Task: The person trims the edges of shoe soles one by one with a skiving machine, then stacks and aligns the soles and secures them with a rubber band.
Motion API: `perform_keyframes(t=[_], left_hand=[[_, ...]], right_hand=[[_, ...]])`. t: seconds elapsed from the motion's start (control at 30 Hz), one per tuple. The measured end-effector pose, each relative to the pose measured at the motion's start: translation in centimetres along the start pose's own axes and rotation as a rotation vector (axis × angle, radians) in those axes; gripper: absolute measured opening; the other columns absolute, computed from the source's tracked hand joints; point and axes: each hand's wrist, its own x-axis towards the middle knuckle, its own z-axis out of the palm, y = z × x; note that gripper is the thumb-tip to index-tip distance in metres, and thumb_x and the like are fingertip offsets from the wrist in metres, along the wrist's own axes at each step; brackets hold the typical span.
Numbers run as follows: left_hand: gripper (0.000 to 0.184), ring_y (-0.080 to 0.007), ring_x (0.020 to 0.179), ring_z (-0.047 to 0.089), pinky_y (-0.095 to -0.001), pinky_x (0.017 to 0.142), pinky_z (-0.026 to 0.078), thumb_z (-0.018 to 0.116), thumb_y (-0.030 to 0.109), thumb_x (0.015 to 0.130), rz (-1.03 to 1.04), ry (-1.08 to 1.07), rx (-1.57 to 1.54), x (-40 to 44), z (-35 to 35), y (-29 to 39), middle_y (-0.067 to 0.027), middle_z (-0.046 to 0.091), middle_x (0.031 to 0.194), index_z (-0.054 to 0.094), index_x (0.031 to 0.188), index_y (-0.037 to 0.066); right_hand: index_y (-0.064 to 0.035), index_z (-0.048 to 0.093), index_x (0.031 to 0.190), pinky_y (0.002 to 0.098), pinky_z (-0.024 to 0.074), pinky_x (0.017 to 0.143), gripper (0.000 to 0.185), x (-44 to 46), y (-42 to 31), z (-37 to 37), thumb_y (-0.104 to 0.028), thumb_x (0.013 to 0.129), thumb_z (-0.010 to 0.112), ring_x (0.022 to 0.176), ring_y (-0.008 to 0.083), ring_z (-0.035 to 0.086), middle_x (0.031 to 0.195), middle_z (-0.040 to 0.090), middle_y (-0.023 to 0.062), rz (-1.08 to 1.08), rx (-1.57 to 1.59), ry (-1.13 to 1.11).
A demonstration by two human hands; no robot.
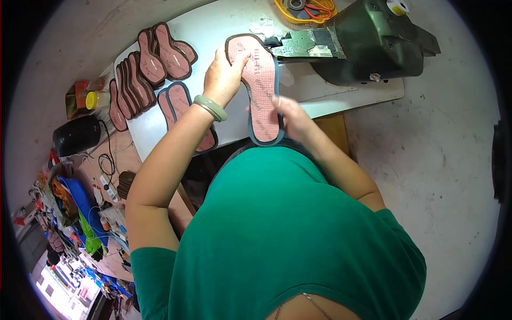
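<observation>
I hold a pink insole point(262, 93) with printed lettering and a dark blue-brown edging, upright in front of my chest above the table's near edge. My left hand point(225, 77), with a pale green bangle on its wrist, grips its upper end, the thumb across the printed face. Lower down on the other side, my right hand point(295, 116) is closed at the edge, slightly blurred, with some fingers hidden behind the insole. Right behind the insole's top is the flat metal arm of a dark green machine point(368, 42).
On the white table point(213, 26), several edged pink insoles stand stacked point(133, 85) at the left, and a couple more insoles point(178, 98) lie beside my left forearm. A yellow basket point(306, 12) with small parts sits at the back. A black device point(76, 135) and cables are farther left.
</observation>
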Motion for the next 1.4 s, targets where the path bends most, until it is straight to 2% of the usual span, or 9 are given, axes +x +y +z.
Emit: perform_keyframes(t=[0.13,0.4,0.63,0.8,0.9,0.93,1.03,1.17,1.4], left_hand=[[0.050,-0.0225,0.074,0.065,-0.0309,0.068,0.052,0.064,0.038,0.087,0.049,0.119,0.068,0.6,0.2,0.0,-0.0190,0.065,0.095,0.054,0.111,-0.005],[0.054,-0.0226,0.081,0.064,-0.0325,0.074,0.050,0.068,0.040,0.083,-0.031,0.325,-0.056,1.3,1.0,-0.1,-0.0199,0.065,0.093,0.056,0.101,-0.009],[0.072,-0.0360,0.102,0.060,-0.0388,0.090,0.046,0.069,0.049,0.078,-0.267,0.306,-0.335,4.3,1.7,-1.9,-0.0288,0.059,0.109,0.048,0.110,-0.013],[0.063,-0.0255,0.100,0.060,-0.0346,0.089,0.045,0.068,0.042,0.082,-0.227,0.366,-0.354,6.8,1.7,-2.5,-0.0218,0.063,0.102,0.054,0.108,-0.014],[0.081,-0.0373,0.115,0.053,-0.0425,0.107,0.030,0.065,0.054,0.079,0.544,0.546,0.473,8.0,0.3,-1.6,-0.0263,0.052,0.125,0.045,0.125,-0.009],[0.081,-0.0373,0.115,0.053,-0.0425,0.107,0.030,0.065,0.054,0.079,0.543,0.544,0.472,8.2,0.0,-1.1,-0.0263,0.052,0.125,0.045,0.125,-0.009],[0.055,-0.0289,0.115,0.047,-0.0423,0.103,0.031,0.068,0.045,0.080,1.027,0.065,0.530,8.7,-1.5,1.2,-0.0132,0.062,0.109,0.060,0.112,0.000],[0.041,-0.0254,0.103,0.050,-0.0387,0.095,0.036,0.064,0.044,0.083,0.883,-0.679,0.715,10.7,-4.2,5.8,-0.0084,0.063,0.101,0.066,0.106,0.010],[0.030,-0.0242,0.093,0.051,-0.0367,0.089,0.037,0.060,0.042,0.087,0.783,-0.782,0.774,12.0,-4.6,6.1,-0.0077,0.063,0.088,0.068,0.098,0.016]], right_hand=[[0.0038,0.055,0.113,0.0340,0.0482,0.080,0.035,-2.9,1.8,1.1,-0.025,0.093,0.050,0.089,0.0197,0.059,0.094,0.061,0.0104,0.153,0.125,-0.070],[0.0005,0.057,0.100,0.0298,0.0436,0.065,0.025,-3.9,0.2,2.9,-0.022,0.091,0.048,0.073,0.0154,0.052,0.075,0.051,0.0040,0.138,0.378,0.052],[0.0005,0.059,0.085,0.0264,0.0412,0.057,0.026,-2.3,-2.9,3.0,-0.023,0.091,0.050,0.060,0.0130,0.052,0.067,0.055,0.0040,-0.050,-0.137,0.305],[0.0007,0.060,0.084,0.0255,0.0412,0.055,0.026,0.3,-3.6,3.2,-0.022,0.091,0.051,0.058,0.0120,0.053,0.070,0.059,0.0052,-0.032,-0.102,0.345],[0.0011,0.061,0.086,0.0244,0.0420,0.056,0.025,1.8,-3.2,3.0,-0.022,0.090,0.053,0.059,0.0118,0.054,0.069,0.059,0.0046,-0.035,-0.066,0.348],[0.0011,0.061,0.086,0.0244,0.0420,0.056,0.025,2.2,-3.2,3.0,-0.022,0.090,0.053,0.059,0.0118,0.054,0.069,0.059,0.0046,-0.033,-0.065,0.350],[0.0009,0.062,0.086,0.0237,0.0423,0.056,0.026,3.4,-3.2,2.9,-0.023,0.090,0.054,0.060,0.0114,0.055,0.069,0.060,0.0040,-0.048,-0.050,0.315],[0.0009,0.062,0.087,0.0234,0.0421,0.055,0.027,4.9,-3.2,3.1,-0.025,0.091,0.054,0.059,0.0110,0.054,0.069,0.060,0.0040,-0.060,-0.054,0.297],[0.0013,0.063,0.087,0.0219,0.0403,0.051,0.031,6.6,-3.5,2.8,-0.028,0.093,0.053,0.053,0.0096,0.052,0.066,0.060,0.0032,-0.073,-0.064,0.245]])
